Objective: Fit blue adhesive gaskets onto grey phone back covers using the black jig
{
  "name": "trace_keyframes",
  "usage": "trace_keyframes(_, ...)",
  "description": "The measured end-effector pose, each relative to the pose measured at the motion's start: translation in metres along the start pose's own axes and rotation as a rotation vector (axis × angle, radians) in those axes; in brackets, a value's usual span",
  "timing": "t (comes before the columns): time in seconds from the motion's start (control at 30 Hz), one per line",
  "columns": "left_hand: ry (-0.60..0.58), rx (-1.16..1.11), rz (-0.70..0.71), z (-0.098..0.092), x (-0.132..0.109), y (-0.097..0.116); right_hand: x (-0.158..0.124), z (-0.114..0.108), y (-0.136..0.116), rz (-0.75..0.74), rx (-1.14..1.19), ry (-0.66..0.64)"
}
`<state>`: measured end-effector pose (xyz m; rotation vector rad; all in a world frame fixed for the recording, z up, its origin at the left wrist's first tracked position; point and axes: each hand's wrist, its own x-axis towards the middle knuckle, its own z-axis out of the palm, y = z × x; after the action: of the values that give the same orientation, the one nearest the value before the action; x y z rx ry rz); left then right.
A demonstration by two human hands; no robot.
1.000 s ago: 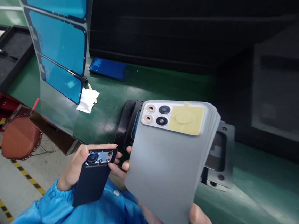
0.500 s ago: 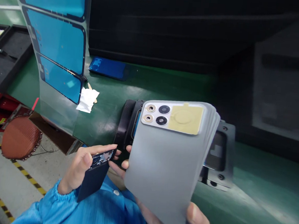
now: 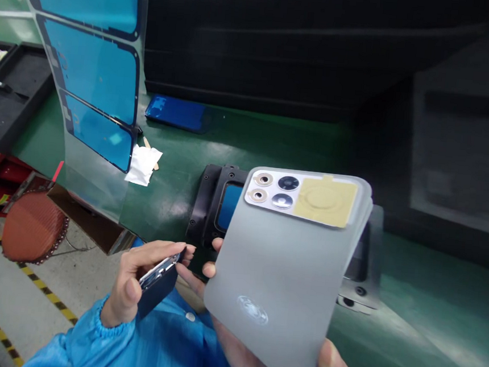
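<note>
My left hand (image 3: pixel 129 279) is closed around a dark phone body (image 3: pixel 158 290), tilted nearly edge-on, its thumb on the near side. At the top end of this phone body, metallic inner parts show. My right hand (image 3: pixel 333 365) grips several stacked grey phone back covers (image 3: pixel 283 272), thumb at the right edge and fingertips at the left edge. The top cover has a camera block with four round openings, a yellow film patch and a shiny oval mark lower down. One finger of the right hand reaches out to the phone body. The palm is mostly hidden under the covers.
A black fixture (image 3: pixel 211 203) with a blue inset sits behind the covers, partly hidden, beside a metal plate (image 3: pixel 367 274). Blue adhesive sheets (image 3: pixel 91 73) hang at left. A blue-filmed phone part (image 3: pixel 176 113) and a white packet (image 3: pixel 143 164) lie on the green bench (image 3: pixel 166 199).
The stack of covers has shifted slightly right and tilted, and a shiny oval mark now shows on the top one. The phone body in my left hand has turned more edge-on.
</note>
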<state>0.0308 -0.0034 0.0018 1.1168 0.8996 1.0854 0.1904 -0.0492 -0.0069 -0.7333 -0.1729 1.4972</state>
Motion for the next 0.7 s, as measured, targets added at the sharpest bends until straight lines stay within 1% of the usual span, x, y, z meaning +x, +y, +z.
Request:
trace_keyframes(0.1, -0.002, -0.034, 0.073, -0.001, -0.003, -0.006, 0.002, 0.012, -0.002, -0.077, 0.077, 0.079)
trace_keyframes(0.17, 0.019, -0.016, 0.101, -0.002, -0.005, -0.012, 0.003, 0.018, -0.003, -0.083, 0.107, 0.093)
trace_keyframes(0.3, 0.067, 0.072, 0.125, -0.003, -0.007, -0.018, 0.006, 0.023, -0.004, -0.063, 0.148, 0.056)
trace_keyframes(0.37, 0.091, 0.065, 0.165, -0.001, -0.006, -0.018, 0.006, 0.023, -0.004, -0.054, 0.174, 0.019)
trace_keyframes(0.47, 0.076, 0.042, 0.266, -0.001, -0.001, -0.021, 0.005, 0.019, -0.003, -0.051, 0.211, -0.031)
trace_keyframes(0.6, -0.034, 0.063, 0.497, -0.003, 0.007, -0.032, 0.003, 0.012, -0.001, -0.055, 0.228, -0.082)
trace_keyframes(0.67, -0.039, 0.051, 0.579, -0.003, 0.009, -0.036, 0.002, 0.008, -0.001, -0.051, 0.248, -0.111)
trace_keyframes(0.7, -0.016, 0.045, 0.586, -0.003, 0.01, -0.036, 0.001, 0.007, -0.001, -0.048, 0.26, -0.123)
